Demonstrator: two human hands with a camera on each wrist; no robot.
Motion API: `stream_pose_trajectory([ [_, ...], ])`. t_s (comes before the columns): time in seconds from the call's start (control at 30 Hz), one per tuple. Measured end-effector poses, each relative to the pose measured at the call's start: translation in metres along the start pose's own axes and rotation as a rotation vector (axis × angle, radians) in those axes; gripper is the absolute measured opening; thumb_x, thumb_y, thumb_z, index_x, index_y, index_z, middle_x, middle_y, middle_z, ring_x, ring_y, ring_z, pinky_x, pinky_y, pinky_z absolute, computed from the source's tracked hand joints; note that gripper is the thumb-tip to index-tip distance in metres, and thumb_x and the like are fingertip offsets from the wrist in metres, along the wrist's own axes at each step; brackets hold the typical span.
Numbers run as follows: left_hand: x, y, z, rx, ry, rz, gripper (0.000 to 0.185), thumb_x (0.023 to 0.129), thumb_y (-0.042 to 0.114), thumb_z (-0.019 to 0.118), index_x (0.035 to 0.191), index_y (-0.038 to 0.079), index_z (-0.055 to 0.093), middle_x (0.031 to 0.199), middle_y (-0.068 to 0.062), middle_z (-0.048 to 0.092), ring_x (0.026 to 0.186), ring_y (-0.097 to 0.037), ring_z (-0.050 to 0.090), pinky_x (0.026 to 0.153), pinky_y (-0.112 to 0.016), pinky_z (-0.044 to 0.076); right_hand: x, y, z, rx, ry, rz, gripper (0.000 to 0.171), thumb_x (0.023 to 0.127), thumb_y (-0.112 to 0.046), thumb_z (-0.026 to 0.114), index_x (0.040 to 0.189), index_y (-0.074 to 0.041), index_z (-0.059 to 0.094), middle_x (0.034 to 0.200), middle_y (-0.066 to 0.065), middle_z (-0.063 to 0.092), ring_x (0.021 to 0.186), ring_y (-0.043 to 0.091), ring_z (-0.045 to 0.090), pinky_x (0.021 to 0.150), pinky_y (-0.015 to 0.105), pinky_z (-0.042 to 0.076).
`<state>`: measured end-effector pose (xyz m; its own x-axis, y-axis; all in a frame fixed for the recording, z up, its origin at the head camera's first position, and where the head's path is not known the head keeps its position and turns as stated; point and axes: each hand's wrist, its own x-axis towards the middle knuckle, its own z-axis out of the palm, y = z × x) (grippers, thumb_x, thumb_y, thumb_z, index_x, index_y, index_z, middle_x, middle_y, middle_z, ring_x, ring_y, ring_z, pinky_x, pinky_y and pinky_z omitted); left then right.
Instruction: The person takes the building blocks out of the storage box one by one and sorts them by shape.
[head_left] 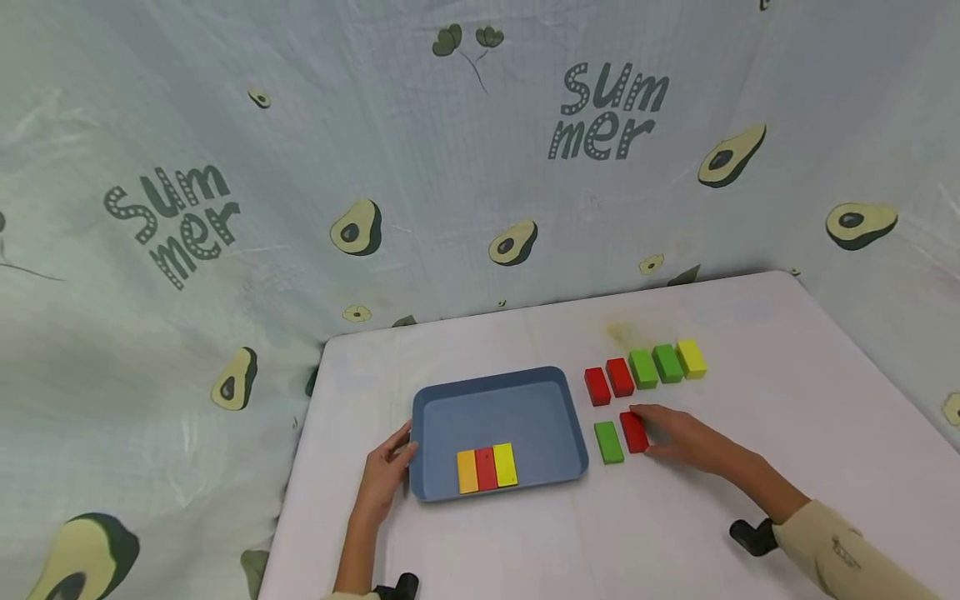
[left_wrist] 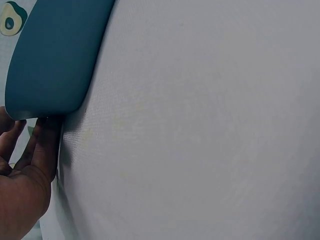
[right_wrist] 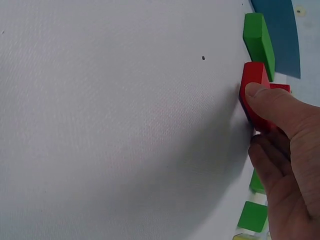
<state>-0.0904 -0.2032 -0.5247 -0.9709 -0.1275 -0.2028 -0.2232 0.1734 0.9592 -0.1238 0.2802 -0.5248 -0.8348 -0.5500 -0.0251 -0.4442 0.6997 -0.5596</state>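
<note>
My right hand (head_left: 678, 437) pinches a red block (head_left: 633, 432) that lies right of the tray. In the right wrist view the thumb presses on the near end of that red block (right_wrist: 253, 75), with the other fingers partly hidden behind. Just left of it lies a green block (head_left: 609, 442). At the left end of the blue-grey tray (head_left: 487, 386), my left hand (head_left: 382, 475) holds the rim. In the left wrist view the fingers of that hand (left_wrist: 30, 165) meet the tray's end (left_wrist: 55, 65). An orange block (head_left: 467, 472), a red one and a yellow one sit side by side in the tray.
Behind the right hand stands a row of blocks: two red (head_left: 597, 387), two green (head_left: 642, 368) and one yellow (head_left: 691, 359). All rest on a white tabletop (head_left: 510, 550). A printed cloth (head_left: 435, 167) hangs along the table's back edge.
</note>
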Motion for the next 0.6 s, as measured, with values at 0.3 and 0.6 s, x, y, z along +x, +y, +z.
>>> stream_pose_trajectory([
  [0.3,0.0,-0.002,-0.001,0.004,0.005,0.005,0.047,0.093,0.014,0.06,0.138,0.008,0.048,0.134,-0.019,0.047,0.117,-0.03,0.05,0.084,-0.027,0.046,0.003,-0.018,-0.002,-0.064,0.098,0.031,0.075,0.074,-0.019,0.081,0.136,0.002,0.045,0.132,0.022,0.048,0.12,0.038,0.044,0.086,0.047,0.046],
  [0.6,-0.002,-0.001,0.0,0.003,0.003,0.001,0.048,0.093,0.015,0.059,0.139,0.009,0.047,0.135,-0.019,0.047,0.117,-0.028,0.049,0.083,-0.025,0.046,0.036,-0.078,0.01,0.07,0.287,-0.088,0.064,0.077,-0.015,0.079,0.132,0.0,0.05,0.125,0.016,0.056,0.109,0.032,0.055,0.082,0.044,0.049],
])
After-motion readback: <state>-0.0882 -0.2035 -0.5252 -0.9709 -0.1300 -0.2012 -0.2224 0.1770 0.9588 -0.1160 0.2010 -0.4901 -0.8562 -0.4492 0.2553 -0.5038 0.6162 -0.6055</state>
